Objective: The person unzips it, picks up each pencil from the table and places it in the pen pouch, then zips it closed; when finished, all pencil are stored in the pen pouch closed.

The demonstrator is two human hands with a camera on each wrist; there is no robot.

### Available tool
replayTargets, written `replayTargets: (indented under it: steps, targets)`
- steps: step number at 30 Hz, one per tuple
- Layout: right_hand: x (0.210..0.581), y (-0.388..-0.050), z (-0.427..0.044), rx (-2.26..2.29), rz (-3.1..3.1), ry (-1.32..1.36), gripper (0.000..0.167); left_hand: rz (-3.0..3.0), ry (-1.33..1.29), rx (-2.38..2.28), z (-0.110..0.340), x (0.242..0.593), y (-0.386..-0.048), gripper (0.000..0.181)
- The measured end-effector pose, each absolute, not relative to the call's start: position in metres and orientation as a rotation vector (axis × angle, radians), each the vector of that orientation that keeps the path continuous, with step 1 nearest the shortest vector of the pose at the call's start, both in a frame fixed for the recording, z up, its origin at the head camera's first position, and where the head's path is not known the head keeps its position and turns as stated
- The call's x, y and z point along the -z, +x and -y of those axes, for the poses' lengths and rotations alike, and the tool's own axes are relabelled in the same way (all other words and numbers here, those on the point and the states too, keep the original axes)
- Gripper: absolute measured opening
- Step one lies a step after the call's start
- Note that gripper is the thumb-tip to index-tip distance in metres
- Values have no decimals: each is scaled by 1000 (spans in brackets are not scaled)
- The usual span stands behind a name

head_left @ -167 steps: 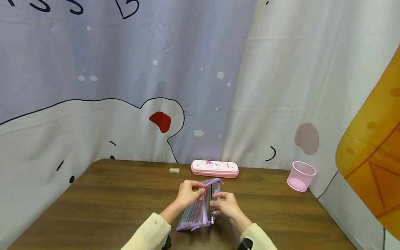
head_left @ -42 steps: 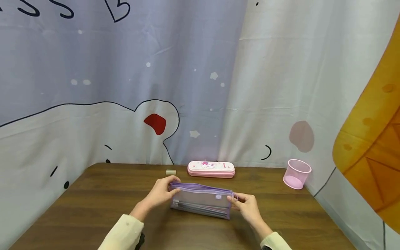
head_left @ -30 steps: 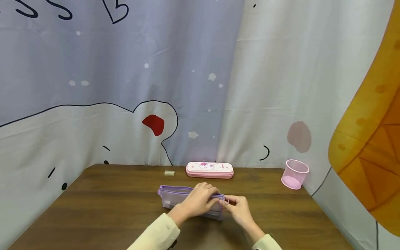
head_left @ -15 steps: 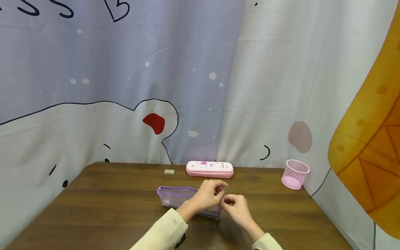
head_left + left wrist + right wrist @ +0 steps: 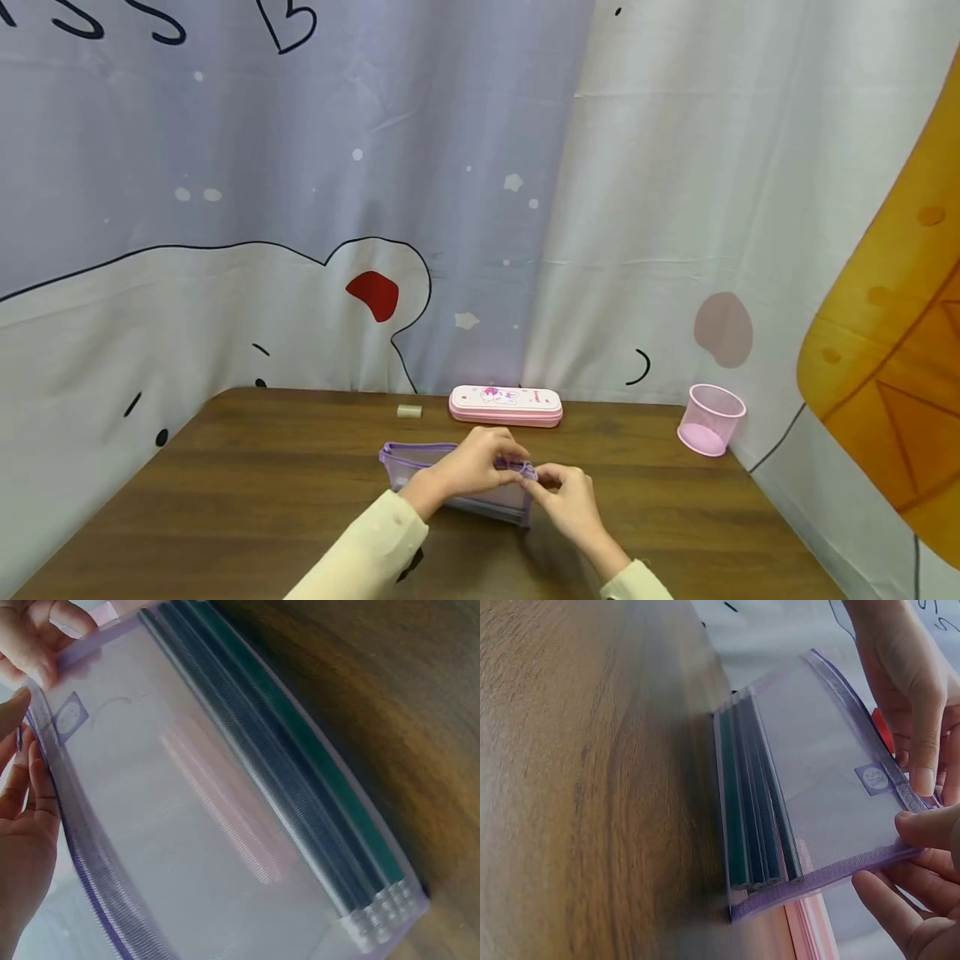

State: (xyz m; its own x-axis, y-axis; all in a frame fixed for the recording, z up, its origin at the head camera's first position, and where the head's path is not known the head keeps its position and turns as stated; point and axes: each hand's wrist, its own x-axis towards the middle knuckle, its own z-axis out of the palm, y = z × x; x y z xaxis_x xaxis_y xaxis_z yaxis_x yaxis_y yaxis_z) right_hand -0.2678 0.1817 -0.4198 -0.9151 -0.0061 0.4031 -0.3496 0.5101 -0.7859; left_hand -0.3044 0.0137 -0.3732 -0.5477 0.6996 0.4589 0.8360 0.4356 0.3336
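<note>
A see-through purple mesh pouch (image 5: 491, 502) stands on the table, its top edge gaping at the left end. Several dark and green pencils (image 5: 262, 757) lie along its bottom, and a pinkish shape shows through the mesh. My left hand (image 5: 474, 462) reaches over the pouch and pinches the zipper edge near its right end. With thumb and fingers my right hand (image 5: 568, 502) grips the pouch's right top corner, close beside the left fingertips. In the right wrist view a small square label (image 5: 875, 778) sits just below the zipper. The fingers partly hide the zipper pull.
Behind the pouch lies a pink pencil case (image 5: 506, 407) with a cartoon lid, and a small pale block (image 5: 409, 412) is left of it. A pink mesh cup (image 5: 711, 419) stands at the table's right back edge. A printed curtain hangs behind the wooden table (image 5: 247, 500).
Earlier the left hand held the pouch's left end; it has since crossed to the right end beside the right hand. Over the last half second it has shifted slightly left.
</note>
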Motion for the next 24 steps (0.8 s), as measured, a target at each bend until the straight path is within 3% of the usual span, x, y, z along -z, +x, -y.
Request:
replayTargets:
  steps: [11, 24]
  targets:
    - [416, -265, -180, -1113, 2421, 456, 5, 2381, -1351, 636, 3, 379, -303, 20]
    - [410, -267, -190, -1033, 2465, 478, 6, 2427, -1195, 608, 47, 376, -303, 19]
